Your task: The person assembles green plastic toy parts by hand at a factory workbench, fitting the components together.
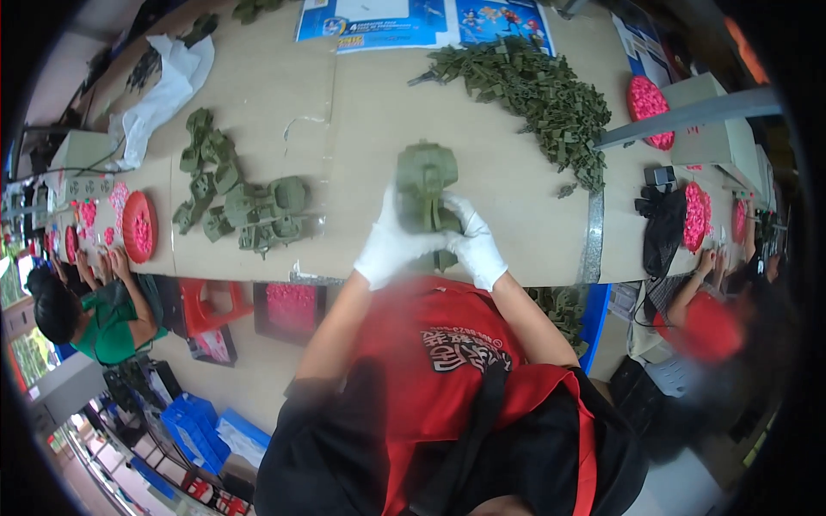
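Both my hands wear white gloves and come together over the near edge of the table. Between them stands an olive-green plastic toy vehicle body [425, 176], long and upright in the picture. My left hand [391, 236] wraps its left side and lower part. From the right, my right hand [473, 241] closes on its lower end, fingers bent against it. The gloves cover part of the green piece, so the exact fingertip contact is hidden. To the left lie several similar green vehicle shells [258, 211], some touching one another.
A heap of small green parts [538, 103] spreads at the far right beside a metal bar [688, 118]. White plastic sheeting [163, 95] lies far left. Red trays of pink pieces [139, 228] stand at both sides, where other people work. Printed sheets [379, 24] lie at the back.
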A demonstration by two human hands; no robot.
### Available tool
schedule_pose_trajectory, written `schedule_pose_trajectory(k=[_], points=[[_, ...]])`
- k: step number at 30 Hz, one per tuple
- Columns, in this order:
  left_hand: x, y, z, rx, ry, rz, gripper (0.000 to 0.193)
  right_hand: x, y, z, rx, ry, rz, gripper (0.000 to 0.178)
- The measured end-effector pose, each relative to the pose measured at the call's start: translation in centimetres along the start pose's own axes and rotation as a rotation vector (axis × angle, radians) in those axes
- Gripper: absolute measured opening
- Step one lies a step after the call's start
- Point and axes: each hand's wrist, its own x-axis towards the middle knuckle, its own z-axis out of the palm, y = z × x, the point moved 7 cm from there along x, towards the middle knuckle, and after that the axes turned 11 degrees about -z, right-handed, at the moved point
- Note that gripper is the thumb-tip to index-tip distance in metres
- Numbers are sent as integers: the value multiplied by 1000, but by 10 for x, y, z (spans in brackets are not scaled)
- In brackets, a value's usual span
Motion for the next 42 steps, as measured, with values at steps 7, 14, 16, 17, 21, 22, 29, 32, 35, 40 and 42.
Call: schedule_pose_trajectory(k=[7,14,16,17,21,22,29,32,35,40,42], points=[[-17,-19,-71,-369,-231,-155,92,43,51,-46,-290,-104,337,52],[-21,-18,-37,-744,-166,-228,113,212,16,-23,-1169,-244,91,53],[-19,-6,-23,-798,41,-404,77,281,19,-55,-1094,139,-25,39],[-20,-4,-21,-803,160,-527,64,300,35,-60,-1094,149,-45,39],[-21,-4,-32,-834,235,-566,44,336,86,-57,-1357,71,-29,23],[-19,-6,-35,-790,259,-580,43,328,88,-57,-1340,76,-53,23],[9,-71,-66,-769,14,-305,44,262,73,-67,-1184,-55,21,38],[13,-55,-60,-391,-12,-233,51,263,64,-68,-1227,-77,19,47],[6,-47,-52,-725,-6,-335,68,278,86,-82,-1185,-103,173,40],[-17,-32,-58,-748,115,-324,70,244,83,-86,-1102,-116,109,39],[-28,-14,-54,-683,149,-398,69,242,84,-90,-1082,-16,70,36]])
